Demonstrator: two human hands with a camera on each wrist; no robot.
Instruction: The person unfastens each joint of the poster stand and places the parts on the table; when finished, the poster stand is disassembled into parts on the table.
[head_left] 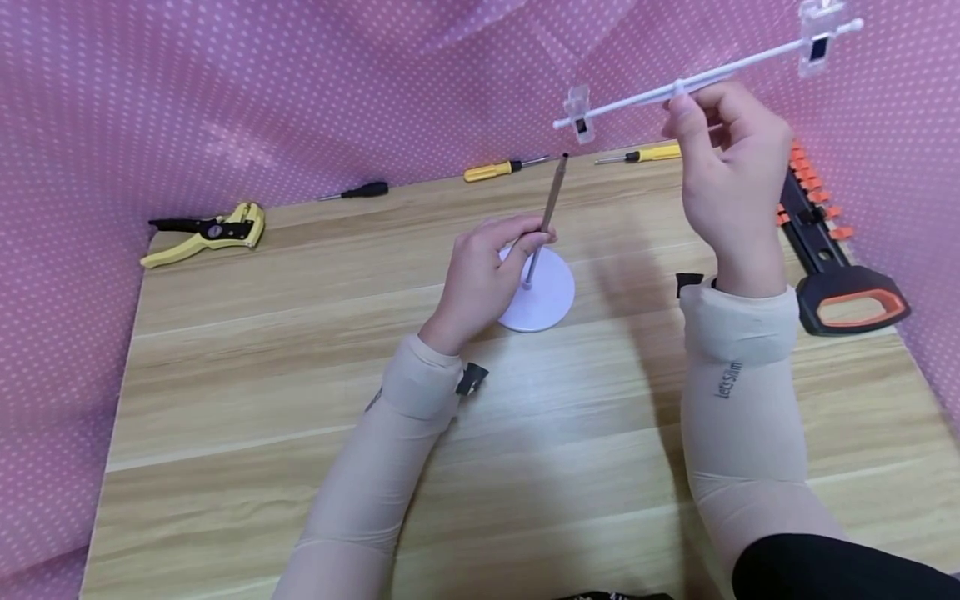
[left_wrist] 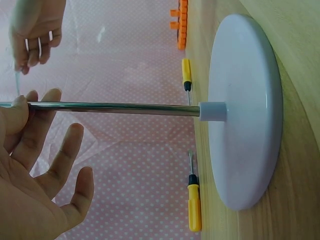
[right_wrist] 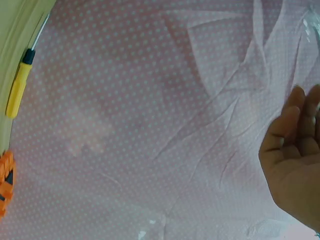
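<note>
A white round base (head_left: 546, 302) rests on the table with a thin metal rod (head_left: 552, 200) rising from its short collar (left_wrist: 212, 111). My left hand (head_left: 483, 271) pinches the rod along its upper part between thumb and fingers, the other fingers spread apart in the left wrist view. Higher up and to the right, my right hand (head_left: 738, 154) pinches a slim white crossbar (head_left: 720, 75) near its middle. Clear plastic clips (head_left: 578, 114) with dark pads sit near both ends of that bar. The crossbar is apart from the rod's dark top end. In the right wrist view, the hand (right_wrist: 295, 155) shows only partly.
Along the back edge lie a yellow-black wire stripper (head_left: 213, 233), a black screwdriver (head_left: 360, 191) and two yellow screwdrivers (head_left: 491, 172). A black rack with orange clips (head_left: 813, 217) and a loop handle lies at the right. Pink dotted cloth (head_left: 300, 92) surrounds the wooden table (head_left: 262, 400).
</note>
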